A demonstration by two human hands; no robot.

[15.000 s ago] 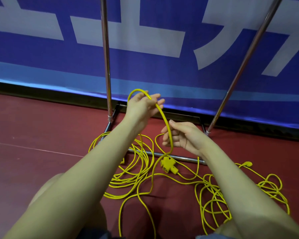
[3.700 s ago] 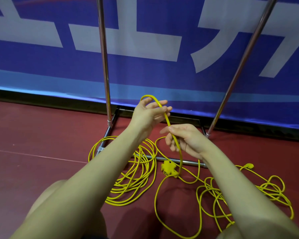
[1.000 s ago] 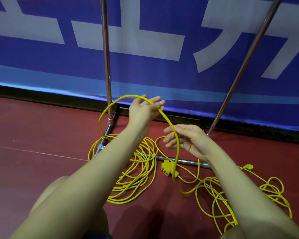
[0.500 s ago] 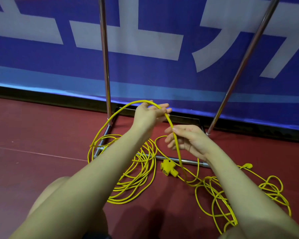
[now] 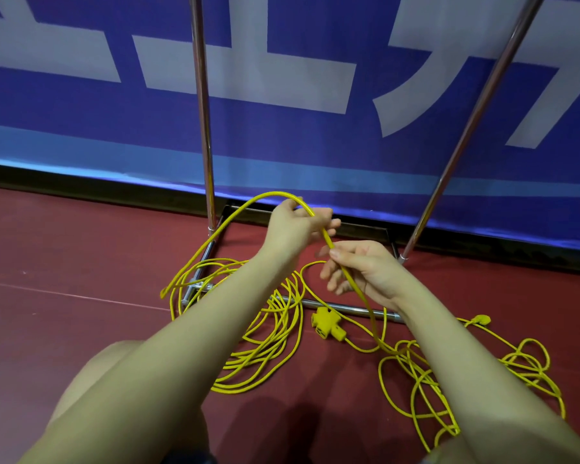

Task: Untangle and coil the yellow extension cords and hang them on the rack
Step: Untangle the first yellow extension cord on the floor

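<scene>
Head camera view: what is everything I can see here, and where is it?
thin yellow extension cord: one strand, yellow, arching between both hands.
loose yellow cord bundle: one, yellow, on the floor under the left forearm.
tangled yellow cord heap: one, yellow, floor at right.
yellow multi-outlet socket block: one, yellow, floor centre.
yellow plug: one, yellow, floor right.
chrome metal rack: one, silver, two poles on a floor frame.
blue banner with white lettering: one, behind the rack.
dark red floor: one.
left hand: grips the cord.
right hand: pinches the cord.

Even bright light, soft shadows beneath the arms, wide-angle bending at edges.
</scene>
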